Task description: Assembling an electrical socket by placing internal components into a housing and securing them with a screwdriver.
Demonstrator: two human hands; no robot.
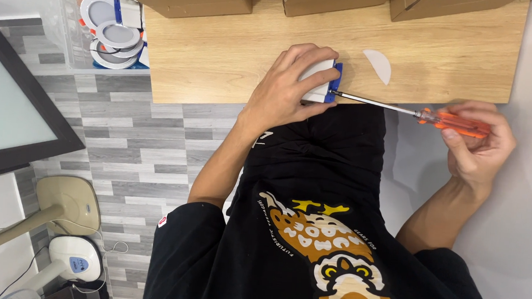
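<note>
Orange-handled screwdriver (433,117) lies pinched in my right hand (480,144), its shaft running leftward, tip touching the blue-edged white fixture (322,78) that my left hand (290,82) clamps at the near edge of the table (222,59).

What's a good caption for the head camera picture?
Left hand steadies a small white box while right hand drives an orange screwdriver.

Person, lower centre of the frame: black short-sleeved T-shirt (314,171), sleeves ending above the elbows, forearms and hands bare. Chest print at lower centre: cartoon owl (327,257) in orange, cream and yellow, ringed by curved pale lettering. Small red-and-white patch (163,221) on the sleeve at lower left.
</note>
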